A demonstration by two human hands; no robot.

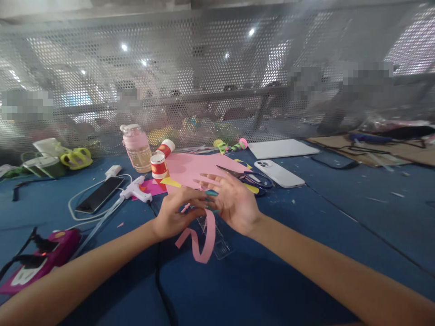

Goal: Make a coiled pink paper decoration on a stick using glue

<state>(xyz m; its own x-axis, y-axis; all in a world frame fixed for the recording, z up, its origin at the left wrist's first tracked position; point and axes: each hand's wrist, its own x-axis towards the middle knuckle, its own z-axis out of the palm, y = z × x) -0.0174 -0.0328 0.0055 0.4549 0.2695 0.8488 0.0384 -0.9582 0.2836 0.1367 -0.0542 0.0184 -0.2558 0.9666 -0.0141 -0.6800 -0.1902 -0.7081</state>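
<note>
Blue table [326,194] spans the foreground. Pink sheet [200,165] lies at twelve o'clock from the hands. Right hand [238,203]: palm exposed, fingers extended, unclenched. Left hand [176,210]: thumb and fingers apparently pinching pink paper strip [210,235], which curls toward six o'clock. Step judged in hand: working the strip. Next move calls for light, crease-free pressure.

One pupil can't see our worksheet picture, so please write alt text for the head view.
A person's left hand holds a curling pink strip over a blue table, the right hand open beside it, palm showing. Beyond them lie pink paper, scissors and a white phone; to the left are a glue gun, a bottle and a power strip.
</note>
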